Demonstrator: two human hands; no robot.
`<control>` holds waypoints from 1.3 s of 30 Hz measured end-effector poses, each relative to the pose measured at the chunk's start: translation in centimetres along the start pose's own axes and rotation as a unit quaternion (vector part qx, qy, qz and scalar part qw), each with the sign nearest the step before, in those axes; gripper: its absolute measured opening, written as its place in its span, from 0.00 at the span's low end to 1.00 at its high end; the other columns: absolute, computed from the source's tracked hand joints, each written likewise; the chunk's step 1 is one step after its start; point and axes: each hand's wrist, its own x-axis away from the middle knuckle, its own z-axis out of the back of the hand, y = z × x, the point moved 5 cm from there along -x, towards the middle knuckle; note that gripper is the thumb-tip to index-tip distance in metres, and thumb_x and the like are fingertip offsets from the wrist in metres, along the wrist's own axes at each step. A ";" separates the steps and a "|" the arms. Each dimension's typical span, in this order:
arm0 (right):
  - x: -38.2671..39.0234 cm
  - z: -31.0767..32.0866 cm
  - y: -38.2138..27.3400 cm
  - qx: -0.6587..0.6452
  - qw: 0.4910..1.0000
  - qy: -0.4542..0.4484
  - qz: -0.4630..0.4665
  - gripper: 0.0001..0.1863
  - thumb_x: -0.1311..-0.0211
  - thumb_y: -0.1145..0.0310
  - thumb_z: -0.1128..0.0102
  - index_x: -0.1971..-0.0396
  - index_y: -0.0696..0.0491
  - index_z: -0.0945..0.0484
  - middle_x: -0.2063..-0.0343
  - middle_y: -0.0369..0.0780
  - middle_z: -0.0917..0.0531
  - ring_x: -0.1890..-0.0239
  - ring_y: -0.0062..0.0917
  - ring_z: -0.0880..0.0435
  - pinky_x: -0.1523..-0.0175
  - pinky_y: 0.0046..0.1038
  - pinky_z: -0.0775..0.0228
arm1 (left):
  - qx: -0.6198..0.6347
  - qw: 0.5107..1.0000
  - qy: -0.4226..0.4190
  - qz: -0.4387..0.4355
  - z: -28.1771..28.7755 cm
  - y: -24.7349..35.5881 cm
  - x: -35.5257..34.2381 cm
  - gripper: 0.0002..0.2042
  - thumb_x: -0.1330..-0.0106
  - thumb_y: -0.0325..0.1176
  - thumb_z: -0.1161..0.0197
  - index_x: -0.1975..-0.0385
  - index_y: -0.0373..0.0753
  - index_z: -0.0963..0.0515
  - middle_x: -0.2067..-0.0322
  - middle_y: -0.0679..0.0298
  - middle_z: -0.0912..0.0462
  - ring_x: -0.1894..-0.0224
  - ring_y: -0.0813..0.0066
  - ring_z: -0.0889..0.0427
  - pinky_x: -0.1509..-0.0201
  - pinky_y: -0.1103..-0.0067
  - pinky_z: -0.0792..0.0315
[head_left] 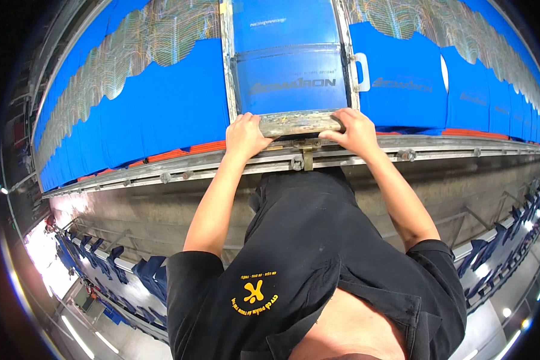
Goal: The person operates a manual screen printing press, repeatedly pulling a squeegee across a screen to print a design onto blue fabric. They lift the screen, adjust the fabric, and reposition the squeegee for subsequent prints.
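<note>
A screen printing frame (300,123) lies across the long table in front of me, its near bar worn and paint-stained. Through its mesh (291,81) blue fabric and dark printed lettering show. My left hand (245,137) is closed round the near bar's left corner, with the thumb on the side facing me. At the right corner, my right hand (353,133) grips the same bar, fingers over the top and thumb along the near side. Flat blue fabric pieces (168,99) lie left of the frame. To its right, another blue piece (399,90) bears dark lettering.
A metal rail (222,166) with bolts runs along the table's near edge, close to my waist. Beside the frame's right bar is a white loop-shaped handle (361,72). Shiny patterned table surface (162,36) shows beyond the fabric. Behind me, dark blue pieces (150,273) hang along another row.
</note>
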 end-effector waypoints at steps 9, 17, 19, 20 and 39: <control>-9.4 -2.6 21.8 -0.226 0.900 0.231 -0.294 0.25 0.29 0.55 0.29 0.41 0.57 0.15 0.59 0.39 0.11 0.59 0.26 0.16 0.49 0.31 0.22 | 0.066 0.976 0.075 -0.196 -2.8 7.0 -1.0 0.24 0.48 0.26 0.28 0.47 0.40 0.15 0.44 0.58 0.13 0.40 0.56 0.17 0.34 0.60 0.27; -12.3 1.3 14.8 -0.296 0.873 0.278 -0.270 0.21 0.32 0.58 0.26 0.43 0.51 0.13 0.66 0.35 0.12 0.67 0.18 0.20 0.59 0.28 0.26 | 0.161 0.962 0.121 -0.182 -0.7 4.0 4.9 0.29 0.50 0.22 0.31 0.42 0.40 0.17 0.42 0.58 0.14 0.38 0.55 0.18 0.32 0.61 0.25; -12.2 2.7 12.4 -0.340 0.867 0.276 -0.239 0.21 0.30 0.59 0.27 0.41 0.50 0.14 0.71 0.30 0.17 0.72 0.13 0.28 0.67 0.24 0.34 | 0.167 0.960 0.126 -0.185 1.2 4.6 4.7 0.30 0.49 0.23 0.31 0.40 0.40 0.17 0.40 0.59 0.14 0.36 0.56 0.18 0.30 0.62 0.25; -12.1 2.9 11.8 -0.352 0.863 0.284 -0.224 0.20 0.29 0.60 0.28 0.41 0.50 0.15 0.73 0.28 0.20 0.74 0.11 0.32 0.70 0.23 0.38 | 0.165 0.963 0.119 -0.175 2.1 4.7 4.6 0.30 0.49 0.24 0.32 0.40 0.41 0.17 0.40 0.59 0.14 0.36 0.57 0.18 0.30 0.62 0.25; -12.1 2.0 8.9 -0.294 0.871 0.243 -0.310 0.22 0.29 0.61 0.28 0.39 0.52 0.17 0.68 0.32 0.16 0.70 0.14 0.24 0.65 0.25 0.31 | 0.177 0.977 -0.006 -0.122 5.3 3.3 3.2 0.28 0.47 0.23 0.33 0.41 0.38 0.16 0.40 0.56 0.14 0.37 0.54 0.16 0.33 0.61 0.22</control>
